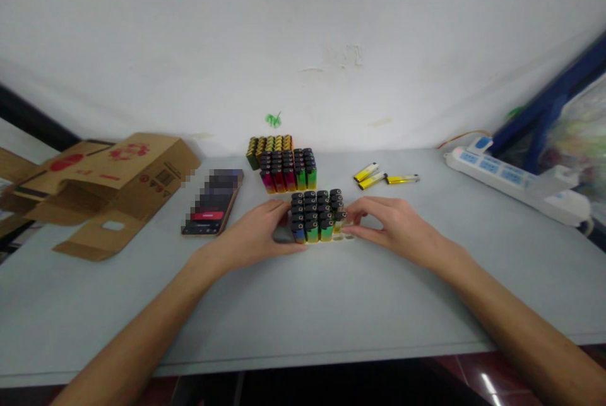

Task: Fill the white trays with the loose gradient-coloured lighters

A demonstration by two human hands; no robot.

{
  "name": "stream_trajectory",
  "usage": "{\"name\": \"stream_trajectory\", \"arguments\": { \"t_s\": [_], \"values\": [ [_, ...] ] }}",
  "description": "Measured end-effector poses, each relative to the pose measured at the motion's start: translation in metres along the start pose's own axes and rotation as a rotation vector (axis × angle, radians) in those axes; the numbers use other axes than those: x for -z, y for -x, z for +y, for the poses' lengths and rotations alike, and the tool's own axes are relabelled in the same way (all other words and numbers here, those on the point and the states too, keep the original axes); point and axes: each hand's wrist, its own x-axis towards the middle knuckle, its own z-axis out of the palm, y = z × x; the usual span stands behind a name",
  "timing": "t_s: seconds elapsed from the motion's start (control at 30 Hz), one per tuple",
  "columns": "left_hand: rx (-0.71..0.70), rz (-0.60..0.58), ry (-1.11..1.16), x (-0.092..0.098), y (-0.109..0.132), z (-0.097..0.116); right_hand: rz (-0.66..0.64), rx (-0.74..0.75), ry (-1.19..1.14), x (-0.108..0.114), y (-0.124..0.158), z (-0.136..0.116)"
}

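Observation:
Several upright lighters (pixel 311 229) with black tops and green, blue and yellow bodies stand in rows in a clear tray (pixel 349 237) in the middle of the table. My left hand (pixel 258 229) grips the left side of this block, thumb along the near side and fingers behind. At the block's right end, my right hand (pixel 381 223) pinches a yellowish lighter (pixel 339 221) between thumb and fingers. The lighter's lower part is partly hidden by the tray. Beyond my right hand, three yellow lighters (pixel 372 180) lie loose on their sides.
Behind the block stand more lighters (pixel 288 172), in pink, red and green, with gold-topped ones (pixel 269 144) against the wall. A phone (pixel 215 203) and an open cardboard box (pixel 137 172) lie left. A white power strip (pixel 516 182) lies right on the grey table (pixel 293 311).

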Motion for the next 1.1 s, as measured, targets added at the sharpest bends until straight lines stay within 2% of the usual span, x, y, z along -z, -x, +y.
{"name": "stream_trajectory", "arguments": {
  "t_s": [0.1,0.27,0.4,0.5,0.67,0.77,1.1],
  "values": [
    [0.005,0.000,-0.007,0.000,0.000,-0.001,-0.023,-0.050,0.054,0.019,0.001,0.004],
    [0.023,-0.012,-0.027,0.001,0.000,0.000,-0.115,-0.234,0.160,0.064,0.016,0.023],
    [0.019,-0.011,-0.013,0.001,0.000,0.000,-0.276,-0.466,0.175,0.094,0.042,0.047],
    [0.016,-0.020,-0.013,0.001,0.000,-0.001,-0.367,-0.648,0.203,0.105,0.055,0.056],
    [0.018,-0.021,-0.012,0.002,0.000,-0.001,-0.526,-0.766,0.217,0.098,0.050,0.043],
    [0.030,-0.026,-0.022,0.002,0.000,0.000,-0.598,-0.746,0.252,0.086,0.041,0.032],
    [0.024,-0.017,-0.027,0.002,0.000,0.001,-0.399,-0.487,0.201,0.059,0.025,0.039]
  ]
}}
